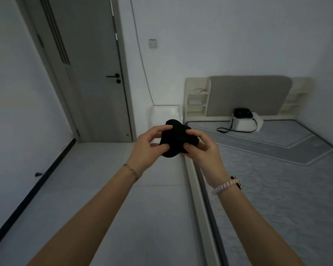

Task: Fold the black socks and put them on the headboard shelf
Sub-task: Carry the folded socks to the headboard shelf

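Head view: black socks, bunched into a compact bundle, are held in mid-air above the floor beside the bed edge. The bundle is pinched by the left hand and right hand, fingers closed on it. The headboard shelf is seen far right, well apart.

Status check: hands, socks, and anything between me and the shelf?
Left hand and right hand both gripping the black socks, bundled, in mid-air. Headboard shelf ahead, not reached. Nothing blocking.
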`<state>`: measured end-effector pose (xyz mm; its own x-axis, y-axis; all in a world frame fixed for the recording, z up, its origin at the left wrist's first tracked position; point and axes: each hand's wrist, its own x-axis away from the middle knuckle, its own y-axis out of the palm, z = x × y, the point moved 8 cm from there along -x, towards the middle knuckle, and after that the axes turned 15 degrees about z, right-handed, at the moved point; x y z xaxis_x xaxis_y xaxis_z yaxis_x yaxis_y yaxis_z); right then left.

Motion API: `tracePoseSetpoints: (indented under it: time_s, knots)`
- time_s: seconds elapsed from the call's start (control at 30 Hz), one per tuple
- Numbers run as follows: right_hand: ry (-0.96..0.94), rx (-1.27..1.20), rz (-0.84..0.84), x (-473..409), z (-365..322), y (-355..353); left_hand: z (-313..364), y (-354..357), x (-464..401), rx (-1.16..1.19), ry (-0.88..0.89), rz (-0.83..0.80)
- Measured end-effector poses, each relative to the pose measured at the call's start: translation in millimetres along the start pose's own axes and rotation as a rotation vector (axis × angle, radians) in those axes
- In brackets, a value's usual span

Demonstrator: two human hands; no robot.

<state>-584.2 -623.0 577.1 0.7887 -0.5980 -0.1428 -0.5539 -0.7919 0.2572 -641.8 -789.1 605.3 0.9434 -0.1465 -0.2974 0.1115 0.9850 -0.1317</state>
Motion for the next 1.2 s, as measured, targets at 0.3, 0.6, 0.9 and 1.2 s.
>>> tracePoseSetpoints:
  time_s: [0.3, 0.6, 0.9, 1.2]
  knots:
    - [0.017, 0.03, 0.109, -200, 42, -2, -59, 104, -188, 0.084, -0.002, -0.097]
    - [0.052, 0.037, 0.156, -385, 90, 40, -125, 159, -376, 0.066, -0.034, -0.117]
    - [0.053, 0.005, 0.25, -578, 153, 69, -196, 234, -573, 0.08, 0.009, -0.246]
    - [0.077, 0.029, 0.362, -756, 205, 48, -261, 345, -729, 0.071, 0.014, -0.325]
